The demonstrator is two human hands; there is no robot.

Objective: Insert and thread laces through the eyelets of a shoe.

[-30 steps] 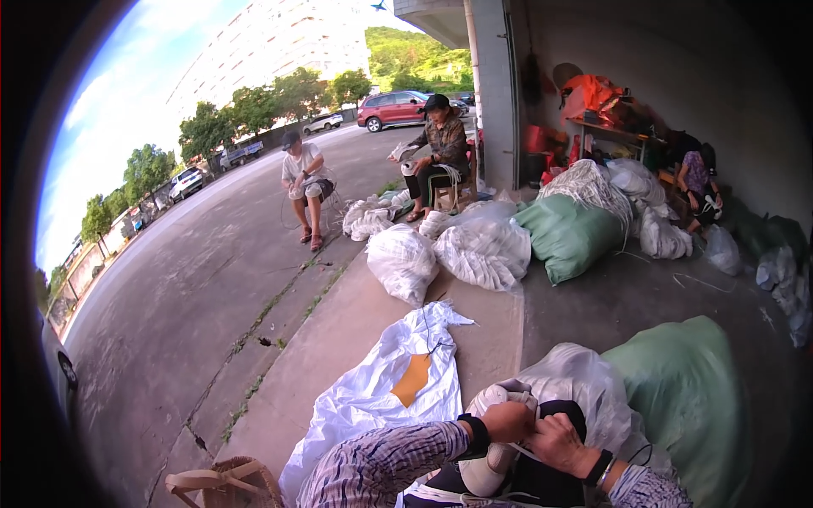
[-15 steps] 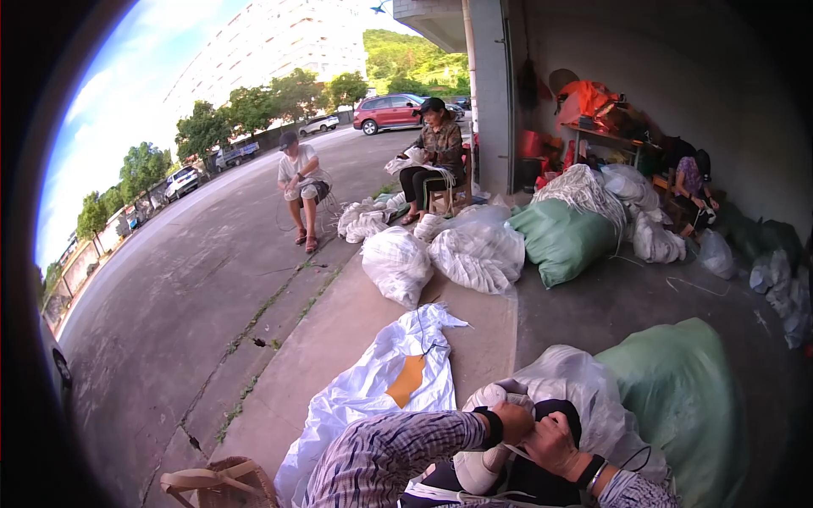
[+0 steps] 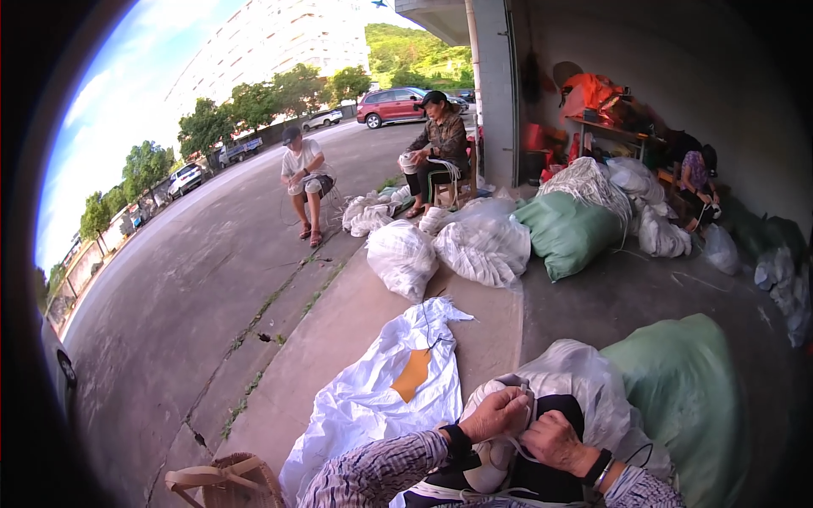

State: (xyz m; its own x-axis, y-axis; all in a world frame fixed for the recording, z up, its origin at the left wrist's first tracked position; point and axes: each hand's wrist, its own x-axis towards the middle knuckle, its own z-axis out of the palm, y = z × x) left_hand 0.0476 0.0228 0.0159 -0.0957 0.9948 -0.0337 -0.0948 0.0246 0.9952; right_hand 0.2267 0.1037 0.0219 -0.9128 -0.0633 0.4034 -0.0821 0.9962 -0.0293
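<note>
Cream fabric-like bundle [image 3: 489, 470] sits in the lap, directly under and between the hands. Left hand [image 3: 498, 413] is closed, apparently on a pale band [image 3: 522, 392] at the bundle's upper end. Right hand [image 3: 555, 444] is just beside it, fingers curled in – can't tell what, if anything, they pinch; a thin pale strip [image 3: 518, 449] runs down between the two.

Handling, my read: light, soft, floppy, not fragile. Little slip risk, but loose strands could snag or twist. Best hold – left around the gathered body, right fingertips on the strip near where it meets the bundle.

Looks: off-white to beige, matte, rounded folds, partly hidden by the left hand and wrist. More pale cords [image 3: 483, 494] lie below the hands, over dark trousers [image 3: 566, 410].

Around: translucent plastic bag [image 3: 584, 372] beyond the right hand, green sack [image 3: 690, 372] right of that, white plastic sheet [image 3: 360, 416] left of the left hand.
</note>
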